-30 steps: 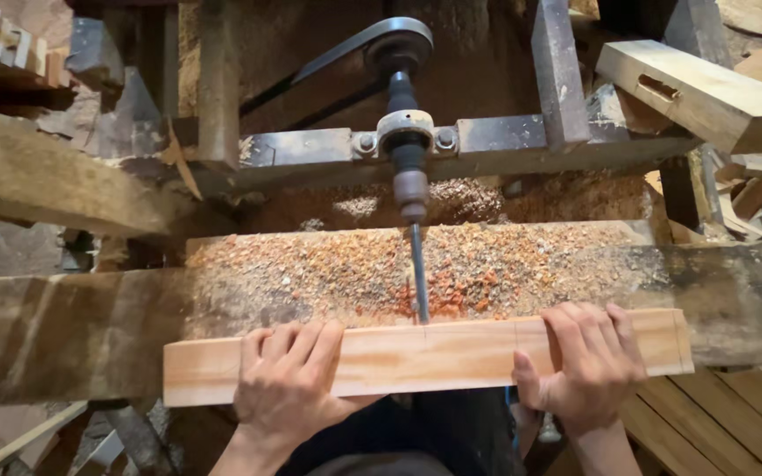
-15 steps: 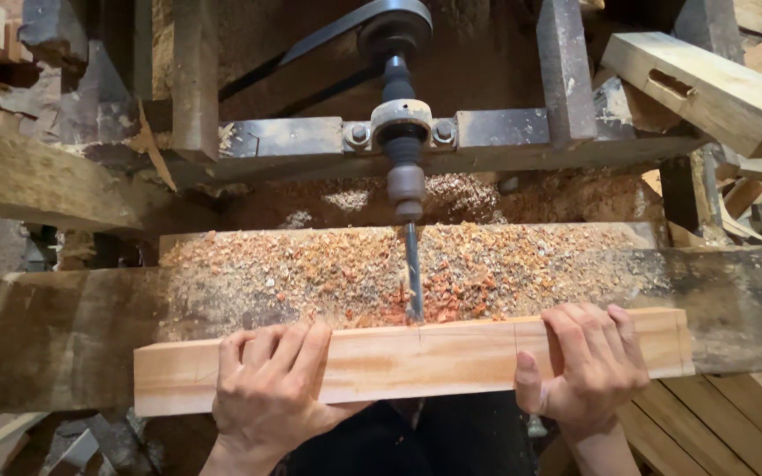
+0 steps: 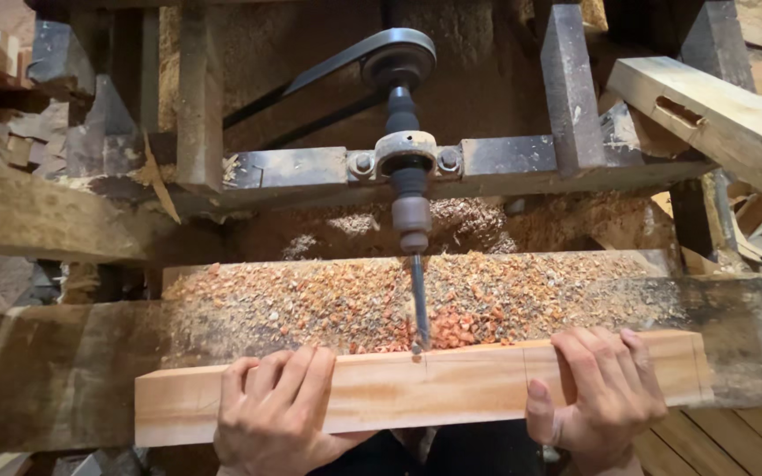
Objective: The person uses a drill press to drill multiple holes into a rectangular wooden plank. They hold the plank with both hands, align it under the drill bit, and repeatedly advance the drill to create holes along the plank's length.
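Observation:
A pale wooden bar (image 3: 451,383) lies across the front of a worn wooden bench (image 3: 55,370), with thin pencil lines drawn across its top. My left hand (image 3: 280,414) presses down on the bar's left part, fingers spread over it. My right hand (image 3: 597,397) grips the bar's right part, fingers over the top and thumb on the near face. A belt-driven horizontal drill spindle (image 3: 407,189) points toward me, and the tip of its bit (image 3: 419,304) meets the far edge of the bar at about its middle.
Reddish wood chips (image 3: 354,300) cover the bench behind the bar. A steel cross-frame (image 3: 310,167) carries the spindle bearing, with a black belt (image 3: 310,75) and pulley above. A mortised pale beam (image 3: 707,115) lies at the upper right. Wooden slats (image 3: 734,441) sit at the lower right.
The bar and both hands have shifted slightly right along the bench, and the bit tip now touches the bar's far edge.

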`<state>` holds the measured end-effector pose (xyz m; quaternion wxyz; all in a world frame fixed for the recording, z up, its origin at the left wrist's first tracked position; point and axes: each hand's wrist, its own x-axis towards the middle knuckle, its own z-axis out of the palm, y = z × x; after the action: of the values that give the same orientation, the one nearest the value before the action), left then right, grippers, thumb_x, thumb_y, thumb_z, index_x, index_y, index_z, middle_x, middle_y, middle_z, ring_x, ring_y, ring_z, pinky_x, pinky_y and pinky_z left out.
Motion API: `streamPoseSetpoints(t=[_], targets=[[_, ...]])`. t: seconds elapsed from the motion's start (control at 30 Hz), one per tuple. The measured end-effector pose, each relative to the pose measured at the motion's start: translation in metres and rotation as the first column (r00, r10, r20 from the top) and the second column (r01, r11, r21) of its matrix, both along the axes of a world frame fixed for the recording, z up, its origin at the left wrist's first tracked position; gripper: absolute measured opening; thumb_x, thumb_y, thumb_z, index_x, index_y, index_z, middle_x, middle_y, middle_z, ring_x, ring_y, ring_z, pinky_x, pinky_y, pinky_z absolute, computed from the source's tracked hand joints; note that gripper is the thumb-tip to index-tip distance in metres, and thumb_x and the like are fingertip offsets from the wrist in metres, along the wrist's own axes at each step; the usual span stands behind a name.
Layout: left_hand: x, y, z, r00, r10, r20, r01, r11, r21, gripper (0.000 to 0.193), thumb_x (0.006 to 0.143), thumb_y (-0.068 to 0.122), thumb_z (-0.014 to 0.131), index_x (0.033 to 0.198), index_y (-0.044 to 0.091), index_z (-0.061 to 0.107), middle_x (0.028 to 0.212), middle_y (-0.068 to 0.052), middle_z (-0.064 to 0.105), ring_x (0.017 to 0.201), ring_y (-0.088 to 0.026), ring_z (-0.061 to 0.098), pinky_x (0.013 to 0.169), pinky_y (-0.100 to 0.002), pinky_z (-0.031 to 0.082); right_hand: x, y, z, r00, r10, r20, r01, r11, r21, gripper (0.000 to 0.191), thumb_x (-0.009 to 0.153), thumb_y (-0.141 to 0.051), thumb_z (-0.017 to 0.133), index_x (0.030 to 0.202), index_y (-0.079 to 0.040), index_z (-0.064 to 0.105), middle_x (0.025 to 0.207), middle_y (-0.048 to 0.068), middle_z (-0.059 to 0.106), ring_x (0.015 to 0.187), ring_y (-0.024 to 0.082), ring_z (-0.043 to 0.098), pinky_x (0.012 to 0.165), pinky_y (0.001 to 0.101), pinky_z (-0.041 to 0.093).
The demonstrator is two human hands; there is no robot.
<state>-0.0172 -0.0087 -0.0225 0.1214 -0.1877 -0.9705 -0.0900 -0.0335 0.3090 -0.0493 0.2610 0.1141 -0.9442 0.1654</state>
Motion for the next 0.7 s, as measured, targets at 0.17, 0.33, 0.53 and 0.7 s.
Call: streamPoseSetpoints(t=[0.17,0.33,0.53,0.7], targets=[[-0.001,-0.001,-0.003,1.0,0.021,-0.016,-0.02,0.999,0.037,0.088,0.076,0.086,0.058,0.104,0.004,0.071,0.095,-0.008,0.074,0.084,-0.023,0.068,0.079,-0.047,0.046,-0.005,-0.002,0.003,1.0,0.013,-0.02,-0.013,1.0,-0.02,0.044,0.09,-0.041,0.053,0.097,-0.001,0.069,0.093,0.014,0.07,0.093,0.033,0.07,0.101,0.0467,0.05],[-0.005,-0.002,-0.001,1.0,0.013,-0.026,-0.013,1.0,0.015,0.086,0.076,0.085,0.06,0.105,0.005,0.071,0.097,-0.008,0.074,0.085,-0.023,0.067,0.079,-0.047,0.047,-0.008,-0.005,0.005,0.999,0.024,-0.032,-0.025,0.999,-0.031,0.043,0.09,-0.04,0.052,0.098,-0.001,0.069,0.094,0.015,0.07,0.095,0.034,0.07,0.102,0.0461,0.05],[0.008,-0.001,0.004,0.998,0.037,-0.042,-0.039,0.999,-0.038,0.087,0.072,0.089,0.056,0.1,0.009,0.072,0.084,-0.007,0.07,0.075,-0.027,0.063,0.077,-0.046,0.047,0.013,0.0,0.003,1.0,-0.014,0.01,0.014,1.0,0.014,0.04,0.092,-0.038,0.052,0.096,-0.001,0.068,0.091,0.016,0.07,0.09,0.033,0.068,0.102,0.0465,0.049],[0.012,0.002,0.016,0.999,0.02,-0.039,-0.021,1.0,-0.021,0.09,0.068,0.092,0.058,0.099,0.009,0.074,0.083,-0.007,0.071,0.07,-0.023,0.062,0.071,-0.042,0.043,0.018,-0.004,0.007,1.0,-0.022,0.006,0.022,1.0,-0.003,0.038,0.089,-0.039,0.049,0.089,-0.006,0.068,0.084,0.014,0.068,0.081,0.027,0.066,0.101,0.0486,0.051]])
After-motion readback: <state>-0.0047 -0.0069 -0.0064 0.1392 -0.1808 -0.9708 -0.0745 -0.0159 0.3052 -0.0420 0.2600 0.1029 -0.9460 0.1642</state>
